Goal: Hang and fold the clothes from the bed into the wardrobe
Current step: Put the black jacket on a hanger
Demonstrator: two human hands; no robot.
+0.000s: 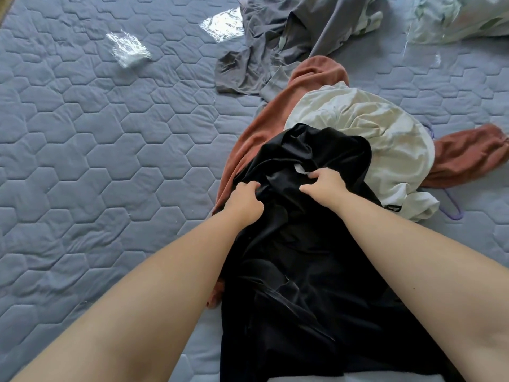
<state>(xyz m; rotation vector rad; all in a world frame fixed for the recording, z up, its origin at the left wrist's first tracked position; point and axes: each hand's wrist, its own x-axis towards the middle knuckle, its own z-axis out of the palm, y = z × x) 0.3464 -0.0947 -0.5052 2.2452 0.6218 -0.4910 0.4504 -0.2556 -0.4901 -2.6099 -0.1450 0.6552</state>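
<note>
Black, slightly shiny cloth makes up the garment (303,257) that lies lengthwise on the bed (96,147), running from the near edge up to the pile of clothes. Its upper end is bunched, and a small white label (301,169) shows in the folds there. The left hand (243,204) grips a fold of this upper end, its fingers (249,188) curled into the cloth. The right hand (325,186) pinches the black cloth just beside the label, fingers bent around a ridge of fabric. The two hands are near each other, with a short span of cloth between them.

Under and beyond the black garment lies a rust-brown garment (314,75), one part of it stretching out to the right. A crumpled cream garment (371,128) sits on top of the rust-brown one and touches the black cloth's far edge. A purple hanger (451,210) pokes out from beneath the cream garment at the right. Farther back a grey garment (275,51) is spread in a heap. Two crinkled clear plastic bags (128,48) lie on the quilted grey-blue bed cover to the left, well apart from the pile. At the top right is a clear bag holding pale cloth (454,17).
</note>
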